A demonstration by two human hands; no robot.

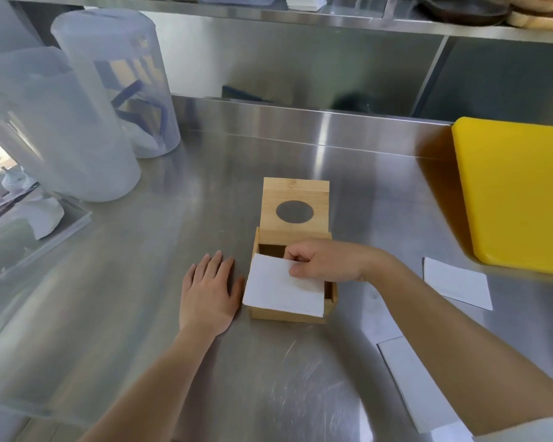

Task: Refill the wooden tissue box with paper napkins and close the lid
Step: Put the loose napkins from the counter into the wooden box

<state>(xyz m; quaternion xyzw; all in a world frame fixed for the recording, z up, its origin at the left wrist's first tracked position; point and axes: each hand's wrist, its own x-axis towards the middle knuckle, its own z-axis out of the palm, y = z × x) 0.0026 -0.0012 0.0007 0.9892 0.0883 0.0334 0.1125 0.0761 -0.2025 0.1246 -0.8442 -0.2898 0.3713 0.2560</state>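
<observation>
Head view: the right hand (pixel 324 261) has its fingers (pixel 296 270) pinched on a napkin (pixel 283 290) lying askew over the open wooden box (pixel 292 314); the left hand (pixel 209 290) rests flat on the worktop (pixel 173 218). More napkins (pixel 455 282) wait, and the lid (pixel 295 204) stands open, unclosed.

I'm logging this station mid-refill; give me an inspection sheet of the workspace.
Surface: steel counter, bare, scuffed.
Job's things: wooden tissue box, lid open and upright; napkin stack tilted over the box's near-left rim, not seated; loose napkin at right, more napkins near the front edge.
Clutter: yellow cutting board, two translucent containers, clear tray.
Grippers: left hand flat on the counter beside the box; right hand pinching the stack.
Cables: nothing seen.
Surroundings: steel shelf above.
</observation>
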